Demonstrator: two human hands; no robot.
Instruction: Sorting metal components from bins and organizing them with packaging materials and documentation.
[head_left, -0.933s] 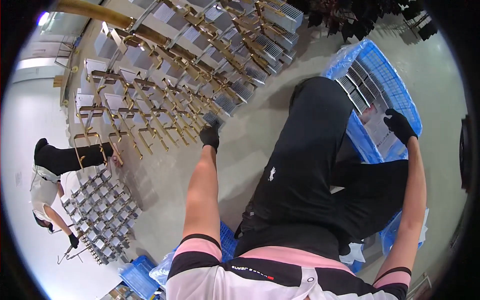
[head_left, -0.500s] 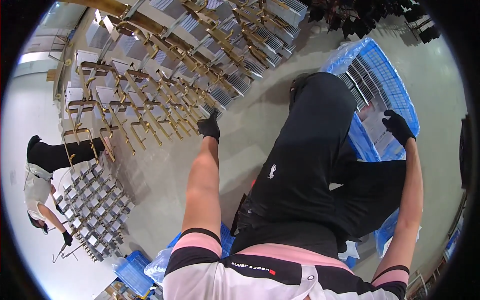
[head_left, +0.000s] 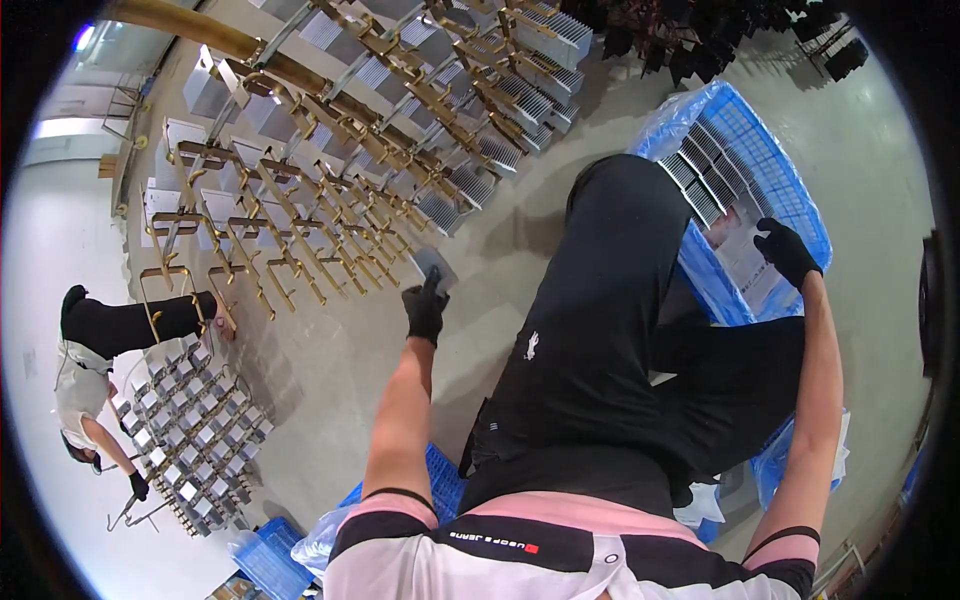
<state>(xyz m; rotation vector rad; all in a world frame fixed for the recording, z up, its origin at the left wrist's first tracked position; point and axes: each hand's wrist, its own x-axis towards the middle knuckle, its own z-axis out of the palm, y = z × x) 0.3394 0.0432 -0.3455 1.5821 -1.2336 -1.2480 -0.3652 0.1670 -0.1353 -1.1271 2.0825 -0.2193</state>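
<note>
Okay, so looking at a small, squarish silver-grey metal plate (head_left: 444, 272), just off the middle of the view toward 11 o'clock, over the pale grey floor (head_left: 510, 262). Pinched by its near edge in the black-gloved left hand (head_left: 424, 310), closed up snug around it. Can't make out any fins at this angle. Probably light and stiff, maybe a bit slick on the flat side, so best gripped by opposite edges. Not likely to shatter, but might bend or scuff under a hard squeeze if finned underneath.

Toward 3 o'clock, see the black-gloved right hand (head_left: 788, 255), loosely curled, about half open, apparently empty, near the lower right side of a big blue plastic crate (head_left: 795, 190) lined with crinkly blue film. Inside, spot rows of grey finned metal blocks (head_left: 712, 175) plus a pale printed sheet (head_left: 745, 268).

Up around 11 o'clock, watch out for the big brass-coloured metal rack (head_left: 346, 106), all hooks and arms, crowded with silver finned blocks (head_left: 470, 185). Easy to snag a glove or ding an edge in there. Also worth minding the black-trousered leg (head_left: 615, 290), right across the straight line between left and right. Near 1 o'clock, note a cluster of dark pieces (head_left: 685, 65). Toward 8 or 9 o'clock, see a co-worker in a white top (head_left: 82, 385) beside a rack of little silver blocks (head_left: 200, 430), well apart.
</note>
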